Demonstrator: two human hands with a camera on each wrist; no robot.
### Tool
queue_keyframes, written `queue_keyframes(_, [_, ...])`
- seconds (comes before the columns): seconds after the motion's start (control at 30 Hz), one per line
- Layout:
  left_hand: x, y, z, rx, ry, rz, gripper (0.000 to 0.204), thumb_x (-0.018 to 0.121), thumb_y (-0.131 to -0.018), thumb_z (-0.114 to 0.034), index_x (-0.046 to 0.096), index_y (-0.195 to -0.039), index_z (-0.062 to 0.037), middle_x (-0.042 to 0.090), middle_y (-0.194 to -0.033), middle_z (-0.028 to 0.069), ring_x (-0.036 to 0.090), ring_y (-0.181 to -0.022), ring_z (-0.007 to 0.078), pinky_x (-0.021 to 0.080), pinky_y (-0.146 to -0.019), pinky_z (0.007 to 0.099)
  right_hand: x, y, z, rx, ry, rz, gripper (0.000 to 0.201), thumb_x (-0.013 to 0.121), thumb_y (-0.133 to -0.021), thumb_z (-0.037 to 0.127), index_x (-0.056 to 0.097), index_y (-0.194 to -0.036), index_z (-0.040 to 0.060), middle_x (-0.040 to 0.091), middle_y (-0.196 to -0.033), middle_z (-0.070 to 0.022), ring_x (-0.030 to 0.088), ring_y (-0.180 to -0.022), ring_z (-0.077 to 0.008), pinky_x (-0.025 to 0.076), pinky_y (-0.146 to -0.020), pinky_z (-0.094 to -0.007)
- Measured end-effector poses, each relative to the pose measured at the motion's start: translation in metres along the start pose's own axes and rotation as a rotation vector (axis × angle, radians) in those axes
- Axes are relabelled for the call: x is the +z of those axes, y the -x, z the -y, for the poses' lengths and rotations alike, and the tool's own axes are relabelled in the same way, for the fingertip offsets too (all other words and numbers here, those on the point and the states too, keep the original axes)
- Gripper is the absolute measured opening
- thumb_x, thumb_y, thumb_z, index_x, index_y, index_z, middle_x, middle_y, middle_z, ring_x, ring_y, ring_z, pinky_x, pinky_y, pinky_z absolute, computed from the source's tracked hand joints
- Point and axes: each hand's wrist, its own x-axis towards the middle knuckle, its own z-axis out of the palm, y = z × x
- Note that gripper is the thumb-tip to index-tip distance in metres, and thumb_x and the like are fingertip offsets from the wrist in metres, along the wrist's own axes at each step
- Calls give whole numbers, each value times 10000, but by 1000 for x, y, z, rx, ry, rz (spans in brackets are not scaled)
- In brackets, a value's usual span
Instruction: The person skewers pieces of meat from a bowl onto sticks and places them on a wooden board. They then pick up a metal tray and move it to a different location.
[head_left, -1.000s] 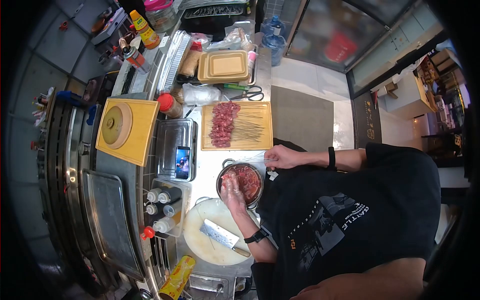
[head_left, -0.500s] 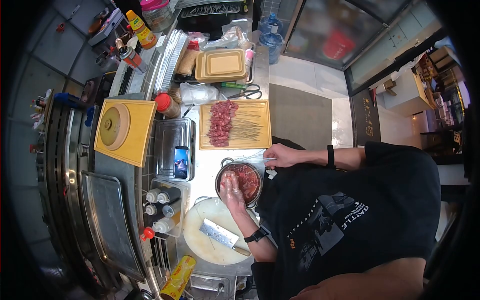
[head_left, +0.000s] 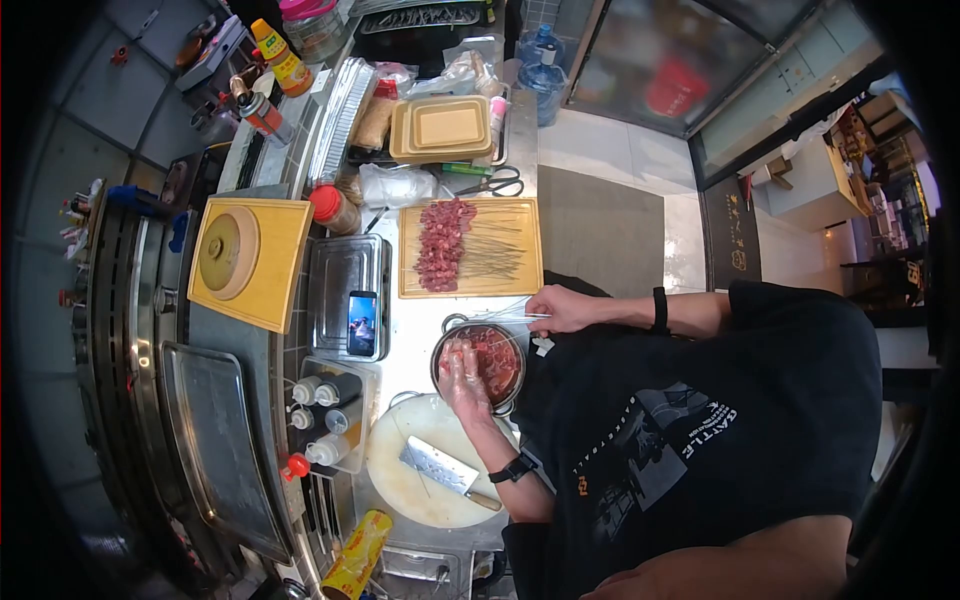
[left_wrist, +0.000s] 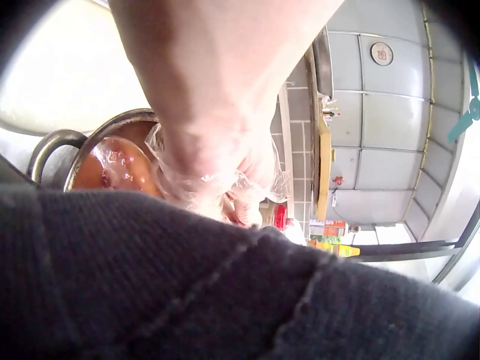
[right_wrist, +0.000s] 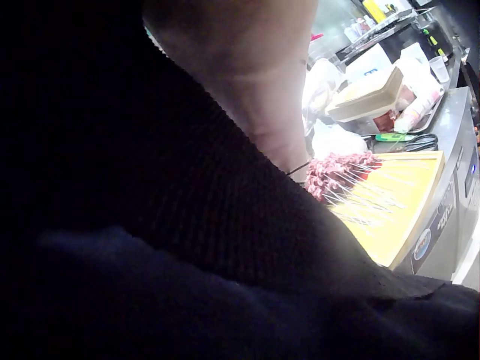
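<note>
In the head view my left hand [head_left: 465,380], in a clear plastic glove, is over the left part of a metal pot [head_left: 523,372] of red, wet meat [head_left: 503,366]. Its curled fingers hold some meat; the left wrist view shows the gloved hand [left_wrist: 217,176] beside the pot [left_wrist: 97,135], fingertips partly hidden. Thin skewers [head_left: 503,317] are gripped at one end by my bare right hand [head_left: 562,309], beside the pot's upper right rim. The right wrist view is mostly dark sleeve, with the fingers hidden. Threaded meat skewers [head_left: 443,248] lie in a row on a yellow tray [head_left: 533,286].
A cleaver [head_left: 438,467] lies on a round white board [head_left: 395,490] below the pot. A phone [head_left: 362,322] rests on a metal container [head_left: 335,262]. Squeeze bottles [head_left: 328,449] stand in a clear bin left of the board. Scissors [head_left: 505,182] lie beyond the yellow tray.
The skewers in my right hand have shifted slightly in angle. My left hand has stayed over the pot with its fingers curled. The head view has moved a little.
</note>
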Motion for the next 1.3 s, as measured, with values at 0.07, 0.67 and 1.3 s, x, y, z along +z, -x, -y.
queue_keyframes(0.07, [3, 1, -2, -3, -20, -5, 352, 632, -1034, -90, 539, -1349, 35, 626, -1256, 147, 633, -1166, 230, 543, -1019, 317, -2, 1, 4, -2, 53, 0, 140, 684, -969, 94, 679, -957, -45, 726, -705, -74, 696, -645, -116, 530, -597, -308])
queue_keyframes(0.67, [2, 5, -10, -81, -72, 54, 392, 655, -1005, -41, 542, -1359, 85, 629, -1247, 123, 643, -1148, 225, 540, -1042, 313, -2, -3, -3, 18, 13, 9, 126, 684, -977, 101, 698, -922, -12, 723, -717, -20, 671, -667, -80, 508, -621, -280])
queue_keyframes(1.3, [11, 9, -3, -140, -930, -43, 385, 757, -897, -70, 667, -1256, 33, 727, -1130, 157, 717, -1008, 313, 565, -957, 379, 8, -8, -9, -92, 103, -107, 121, 672, -971, 92, 693, -989, -26, 709, -733, -75, 680, -658, -144, 526, -609, -333])
